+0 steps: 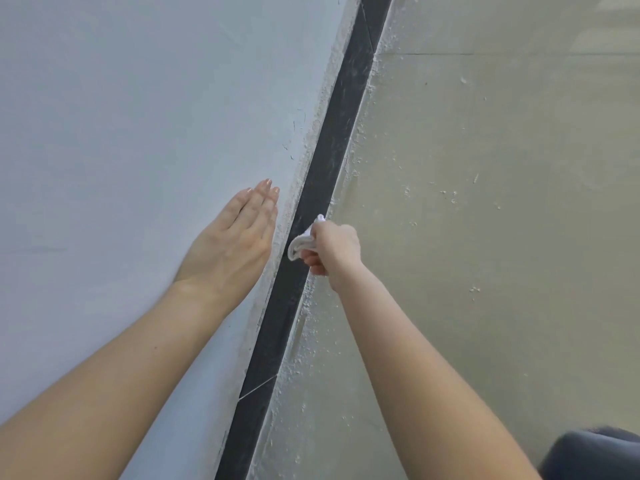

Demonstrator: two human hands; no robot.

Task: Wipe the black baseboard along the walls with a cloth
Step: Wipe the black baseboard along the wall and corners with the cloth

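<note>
Where dusty black baseboard [332, 147] runs, right hand [334, 249] clutching bunched white cloth [304, 242]

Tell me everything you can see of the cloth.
The cloth is small, white and soft-looking, bunched into a crumpled wad with folds showing at its lower end. The right hand grips it in a closed fist, so only the part sticking out toward the wall shows. It is pressed against the black baseboard, about midway along the visible strip. The left hand lies flat on the wall and does not touch it.
</note>
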